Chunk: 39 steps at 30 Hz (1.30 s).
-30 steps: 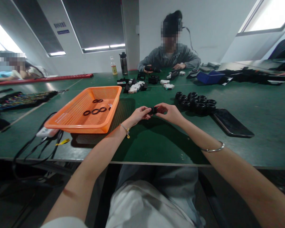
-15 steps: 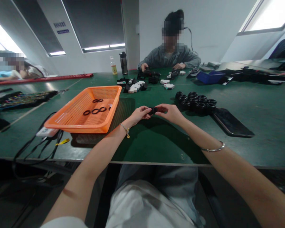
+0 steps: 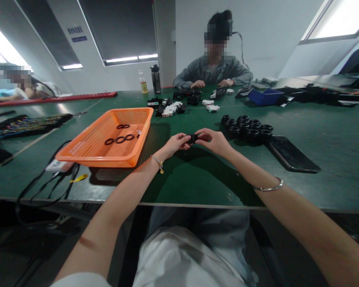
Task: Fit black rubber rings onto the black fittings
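Note:
My left hand [image 3: 176,143] and my right hand [image 3: 215,141] meet above the green table [image 3: 197,175], both pinching one small black part [image 3: 193,138] between their fingertips. A cluster of several black round parts [image 3: 247,127] lies just beyond my right hand. To the left stands an orange mesh basket [image 3: 86,153] with several black rings [image 3: 119,139] on its floor.
A black phone [image 3: 293,153] lies right of the round parts. Cables and a white power strip [image 3: 58,166] sit by the basket's near corner. A person across the table works among black and white parts [image 3: 170,108]; two bottles [image 3: 155,79] and a blue bin [image 3: 265,97] stand farther back.
My hands have barely shifted, still pinching the black part. The person opposite has drawn both hands in toward the parts in front of them.

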### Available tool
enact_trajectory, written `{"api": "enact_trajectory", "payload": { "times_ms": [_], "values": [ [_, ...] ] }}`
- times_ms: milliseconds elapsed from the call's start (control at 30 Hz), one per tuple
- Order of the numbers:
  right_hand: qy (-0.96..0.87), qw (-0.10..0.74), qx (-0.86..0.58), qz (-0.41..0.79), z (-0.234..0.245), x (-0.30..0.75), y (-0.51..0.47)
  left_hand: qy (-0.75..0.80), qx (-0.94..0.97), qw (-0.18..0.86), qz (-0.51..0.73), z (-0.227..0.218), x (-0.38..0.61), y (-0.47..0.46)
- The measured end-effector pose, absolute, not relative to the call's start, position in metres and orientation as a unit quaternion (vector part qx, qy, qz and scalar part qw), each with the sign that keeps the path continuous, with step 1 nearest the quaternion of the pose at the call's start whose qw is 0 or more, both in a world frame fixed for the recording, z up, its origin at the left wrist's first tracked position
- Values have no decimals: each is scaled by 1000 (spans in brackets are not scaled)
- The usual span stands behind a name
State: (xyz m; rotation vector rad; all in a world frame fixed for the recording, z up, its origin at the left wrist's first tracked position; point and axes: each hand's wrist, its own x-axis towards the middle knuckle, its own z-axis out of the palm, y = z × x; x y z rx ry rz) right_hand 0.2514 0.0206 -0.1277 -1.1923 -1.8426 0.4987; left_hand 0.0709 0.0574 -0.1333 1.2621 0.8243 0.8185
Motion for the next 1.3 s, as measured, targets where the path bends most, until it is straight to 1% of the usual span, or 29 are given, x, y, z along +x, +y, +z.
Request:
{"api": "enact_trajectory", "payload": {
  "times_ms": [600,833,1067,1300],
  "values": [
    [-741,426,-474,211,-128,253,23,358,554,659,361,-133,71,58],
    [-744,422,-480,196,-128,253,22,348,556,662,363,-133,70,57],
    [-760,415,-476,153,-125,254,22,355,555,662,358,-134,71,57],
    [-763,419,-469,150,-125,253,20,361,556,660,354,-135,71,58]
  ]
}}
